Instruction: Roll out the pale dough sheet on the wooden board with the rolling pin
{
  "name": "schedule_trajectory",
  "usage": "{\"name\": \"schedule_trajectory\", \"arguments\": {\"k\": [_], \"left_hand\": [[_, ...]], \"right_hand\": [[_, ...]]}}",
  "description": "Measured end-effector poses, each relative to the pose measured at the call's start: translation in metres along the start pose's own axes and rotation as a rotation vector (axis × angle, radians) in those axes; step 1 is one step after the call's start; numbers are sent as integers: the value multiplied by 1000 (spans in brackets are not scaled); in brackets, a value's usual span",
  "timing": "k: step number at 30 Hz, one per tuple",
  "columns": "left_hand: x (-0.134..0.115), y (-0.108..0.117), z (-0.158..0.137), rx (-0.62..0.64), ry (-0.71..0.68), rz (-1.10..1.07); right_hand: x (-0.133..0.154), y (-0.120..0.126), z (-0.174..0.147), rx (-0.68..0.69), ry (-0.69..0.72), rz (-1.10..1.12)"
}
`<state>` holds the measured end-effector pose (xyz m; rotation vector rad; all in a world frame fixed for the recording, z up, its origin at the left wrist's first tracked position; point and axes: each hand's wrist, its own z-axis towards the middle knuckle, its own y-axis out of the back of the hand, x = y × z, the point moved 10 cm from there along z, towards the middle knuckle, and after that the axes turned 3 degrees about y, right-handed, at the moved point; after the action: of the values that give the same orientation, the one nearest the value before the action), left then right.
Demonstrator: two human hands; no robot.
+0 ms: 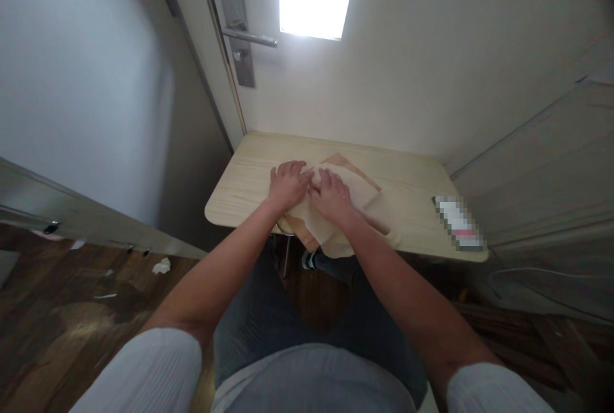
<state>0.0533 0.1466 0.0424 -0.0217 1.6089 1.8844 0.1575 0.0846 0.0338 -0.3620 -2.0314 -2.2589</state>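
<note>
A thin cream sheet (357, 186), cloth or paper, lies loosely over a brown sheet (303, 234) on a small table. Near the left edge of the cream sheet, my left hand (288, 186) has bent fingers and its thumb toward the right hand. Close beside it, my right hand (332, 197) rests on the cream sheet with its fingers curved over it. Both hands appear to grip the sheet where they meet, though the exact hold between thumbs and fingers is hidden. Part of the cream sheet hangs over the table's near edge.
The light wooden table (412, 173) stands against a white door with a metal handle (252, 38). A pixelated, phone-like object (458, 224) lies at its right end. My legs are below the near edge. Crumpled white paper (162, 266) lies on the floor at left.
</note>
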Motion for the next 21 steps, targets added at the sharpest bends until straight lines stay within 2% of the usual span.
{"name": "schedule_trajectory", "arguments": {"k": [2, 4, 8, 11, 17, 21], "left_hand": [[-20, -4, 2, 31, -96, 12], [-31, -13, 6, 76, -129, 29], [-36, -29, 16, 138, -117, 50], [-39, -34, 26, 148, -112, 59], [-60, -43, 68, 136, -142, 73], [-75, -63, 102, 193, -188, 111]], "right_hand": [[-14, 13, -10, -56, 15, 12], [-37, 23, -30, -118, -4, -9], [-93, 29, -77, -163, -74, -55], [-121, 29, -94, -163, -96, -28], [-138, 34, -74, -135, -74, -24], [-146, 35, -59, -98, -64, -19]]}}
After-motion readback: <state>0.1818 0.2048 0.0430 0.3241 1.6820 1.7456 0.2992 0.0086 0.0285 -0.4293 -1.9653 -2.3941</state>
